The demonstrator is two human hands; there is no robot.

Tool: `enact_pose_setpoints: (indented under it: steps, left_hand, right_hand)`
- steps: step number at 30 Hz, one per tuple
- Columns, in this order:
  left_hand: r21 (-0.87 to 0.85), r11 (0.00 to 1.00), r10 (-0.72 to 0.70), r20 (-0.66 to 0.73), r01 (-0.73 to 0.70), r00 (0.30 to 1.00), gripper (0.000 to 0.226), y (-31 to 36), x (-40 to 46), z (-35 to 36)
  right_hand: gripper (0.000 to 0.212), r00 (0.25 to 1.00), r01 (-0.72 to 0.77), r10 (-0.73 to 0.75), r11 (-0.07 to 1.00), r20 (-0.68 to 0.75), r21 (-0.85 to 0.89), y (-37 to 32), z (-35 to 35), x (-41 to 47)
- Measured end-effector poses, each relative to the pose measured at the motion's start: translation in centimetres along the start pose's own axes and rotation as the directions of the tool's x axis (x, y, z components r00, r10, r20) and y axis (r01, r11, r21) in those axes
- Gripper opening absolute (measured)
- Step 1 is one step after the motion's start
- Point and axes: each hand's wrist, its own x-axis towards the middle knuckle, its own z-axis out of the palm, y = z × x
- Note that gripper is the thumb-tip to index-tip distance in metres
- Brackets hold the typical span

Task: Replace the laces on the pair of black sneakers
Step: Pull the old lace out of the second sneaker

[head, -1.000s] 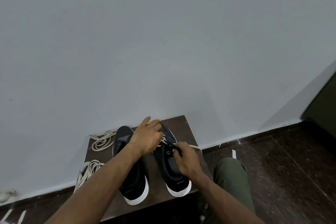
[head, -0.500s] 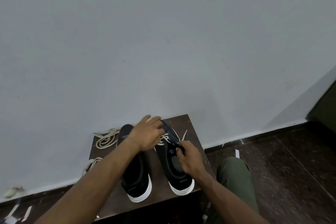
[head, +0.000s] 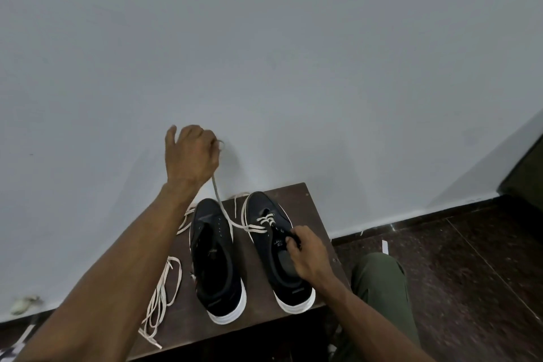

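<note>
Pulling a lace through the right-hand sneaker

Loose laces [head: 160,297] lie at the left of the stool [head: 316,209]; my left hand [head: 191,156] is raised, gripping the cream lace [head: 223,209], soft and limp, best held near its tip. Both sneakers, left sneaker [head: 217,261] and right sneaker [head: 273,244], point toes to the wall, lengthwise away from me. My right hand [head: 308,256] pinches what seems the tongue.
</note>
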Motion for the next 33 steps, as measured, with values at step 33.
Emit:
enact_pose_setpoints:
  steps: [33]
  left_hand:
    - [-0.149,0.668,-0.452,0.696,0.729,0.557,0.028,12.1,-15.5,2.7]
  right_hand:
    - [0.021,0.964,0.250,-0.158,0.806,0.212,-0.537,-2.9,-2.0,2.5]
